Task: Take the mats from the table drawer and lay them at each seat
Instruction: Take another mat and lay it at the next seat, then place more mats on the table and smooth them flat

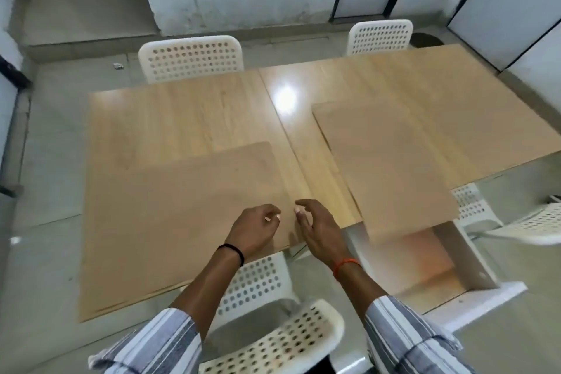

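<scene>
Over the near edge of the wooden surface [188,112] I see both hands hanging close together, almost fingertip to fingertip; my left hand [253,229] sits above the right end of the near-left mat [170,209], its grip loosely curled and pinching nothing that I can make out; my right hand [315,226] hovers just beside it, over the bare strip of wood between the two mats, fingers relaxed and slightly spread, gripping nothing; whether either hand touches the wood I cannot tell.

The near-left mat lies flat at the seat in front of me, its left and near edges running out past the edge of the wood; the second mat [385,167] lies on the right half, turned at an angle, and its near end juts out over the open drawer [449,255]; the drawer is white and pulled out from the near side, and I cannot see clearly what lies inside it.

A white perforated chair [267,340] stands tucked below my arms; two more chairs stand at the far side, the far-left chair [191,59] and the far-right chair [379,36]; another chair [534,228] shows at the right edge, beside the drawer; a bright glare [285,97] sits near the middle seam.
</scene>
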